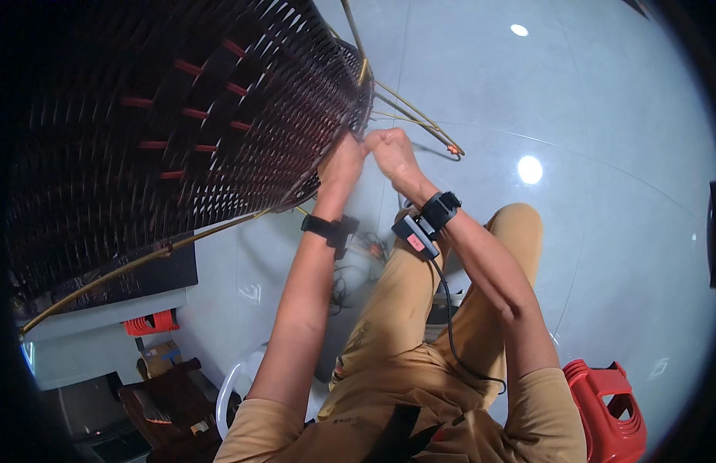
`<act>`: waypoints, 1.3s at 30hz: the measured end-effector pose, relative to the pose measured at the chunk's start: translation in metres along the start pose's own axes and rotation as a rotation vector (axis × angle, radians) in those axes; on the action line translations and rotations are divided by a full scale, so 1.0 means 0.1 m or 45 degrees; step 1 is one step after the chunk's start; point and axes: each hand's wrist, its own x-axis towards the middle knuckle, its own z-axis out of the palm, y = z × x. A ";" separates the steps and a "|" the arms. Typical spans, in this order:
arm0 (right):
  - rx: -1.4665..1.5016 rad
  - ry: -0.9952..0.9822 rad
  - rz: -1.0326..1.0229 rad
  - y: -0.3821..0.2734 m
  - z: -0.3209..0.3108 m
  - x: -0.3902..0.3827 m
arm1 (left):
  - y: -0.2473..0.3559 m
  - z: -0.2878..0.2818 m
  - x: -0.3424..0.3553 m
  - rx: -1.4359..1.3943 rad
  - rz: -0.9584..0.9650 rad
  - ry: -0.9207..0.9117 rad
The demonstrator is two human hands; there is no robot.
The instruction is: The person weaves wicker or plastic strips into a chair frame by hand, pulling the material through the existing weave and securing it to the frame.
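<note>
Left hand (342, 163) touches wickerwork (211, 147), grip obscured; right hand (394, 158) fisted

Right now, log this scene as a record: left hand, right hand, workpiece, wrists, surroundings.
Left hand: at edge of dark woven piece, grip partly hidden
Right hand: curled beside the left; anything held is unclear
Workpiece: red accents, yellowish rods along its edges
Wrists: black straps on both
Surroundings: pale floor, red stool at lower right
</note>
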 end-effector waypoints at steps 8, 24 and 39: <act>-0.257 0.074 -0.173 -0.16 0.04 -0.18 | -0.04 0.00 0.01 0.064 -0.037 -0.069; -0.628 -0.040 -0.251 0.03 -0.17 0.10 | -0.11 -0.07 -0.03 -0.033 -0.074 -0.388; -0.478 -0.005 -0.359 -0.16 -0.05 -0.25 | 0.02 -0.13 0.00 0.033 -0.176 -0.386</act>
